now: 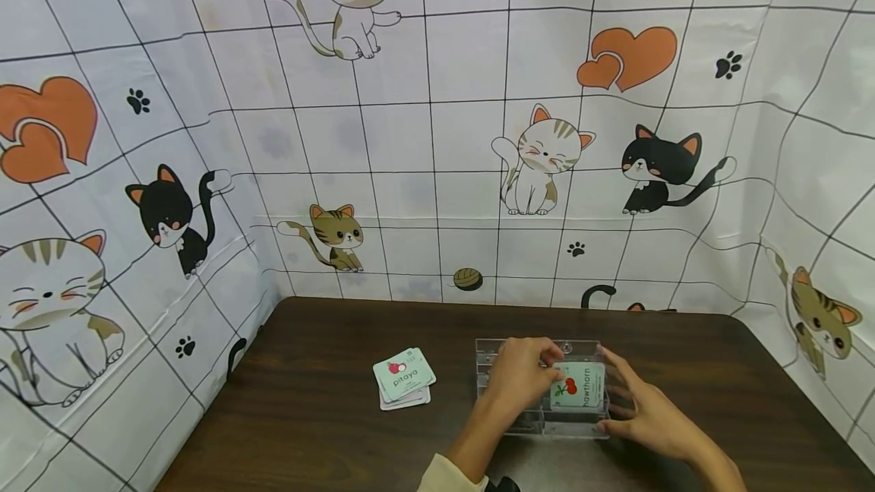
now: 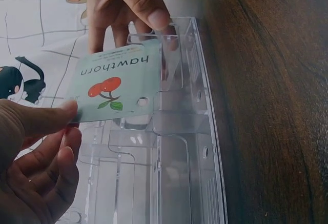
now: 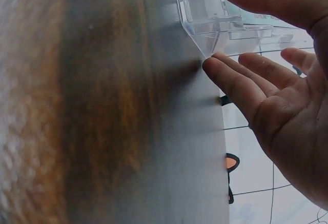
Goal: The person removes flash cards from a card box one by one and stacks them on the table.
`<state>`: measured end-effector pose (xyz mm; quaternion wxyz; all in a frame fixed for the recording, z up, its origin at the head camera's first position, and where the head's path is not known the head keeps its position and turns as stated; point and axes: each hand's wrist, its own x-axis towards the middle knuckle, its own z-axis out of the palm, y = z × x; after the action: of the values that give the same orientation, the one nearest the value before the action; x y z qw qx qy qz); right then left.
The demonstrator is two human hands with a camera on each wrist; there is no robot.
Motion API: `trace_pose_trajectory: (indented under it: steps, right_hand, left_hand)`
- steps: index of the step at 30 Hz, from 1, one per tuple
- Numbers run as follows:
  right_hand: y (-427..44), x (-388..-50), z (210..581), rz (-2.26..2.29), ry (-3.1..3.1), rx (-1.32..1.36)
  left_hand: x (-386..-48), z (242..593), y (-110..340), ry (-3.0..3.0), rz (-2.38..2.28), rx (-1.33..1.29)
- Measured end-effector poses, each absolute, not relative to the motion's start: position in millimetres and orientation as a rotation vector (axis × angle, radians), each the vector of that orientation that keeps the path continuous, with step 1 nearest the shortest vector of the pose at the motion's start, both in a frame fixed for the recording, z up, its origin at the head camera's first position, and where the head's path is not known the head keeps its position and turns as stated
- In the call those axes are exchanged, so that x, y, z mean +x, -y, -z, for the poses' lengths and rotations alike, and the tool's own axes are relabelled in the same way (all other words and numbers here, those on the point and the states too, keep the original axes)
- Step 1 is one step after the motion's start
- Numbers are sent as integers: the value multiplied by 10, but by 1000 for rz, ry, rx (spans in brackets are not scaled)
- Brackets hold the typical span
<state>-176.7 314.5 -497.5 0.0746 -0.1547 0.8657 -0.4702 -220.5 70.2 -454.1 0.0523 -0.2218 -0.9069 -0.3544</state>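
Observation:
My left hand (image 1: 514,376) pinches a pale green hawthorn card (image 1: 581,384) between thumb and fingers. In the left wrist view, the card (image 2: 115,83) slants over a clear plastic box (image 2: 205,108) with several compartments. The box (image 1: 576,429) stands on the table, under and around the card. At its right end my right hand (image 1: 649,410) rests, thumb near the front corner and fingers along the side. The right wrist view shows that hand's fingers (image 3: 241,83) fairly straight by the box's corner. My left hand hides part of the box's left half.
A small pile of cards (image 1: 405,378), a pitaya card on top, lies left of the box on the dark wooden table (image 1: 328,439). A white cat-print sheet (image 1: 465,135) hangs behind the table and along both sides.

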Motion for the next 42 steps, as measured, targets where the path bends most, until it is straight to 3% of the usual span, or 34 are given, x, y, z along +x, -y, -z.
trace_pose_trajectory:
  steps: [42]
  right_hand:
    - [-3140, -1766, 5006, 1436, -2606, -452]
  left_hand:
    - [-2245, 4431, -519, 2617, 1274, -585]
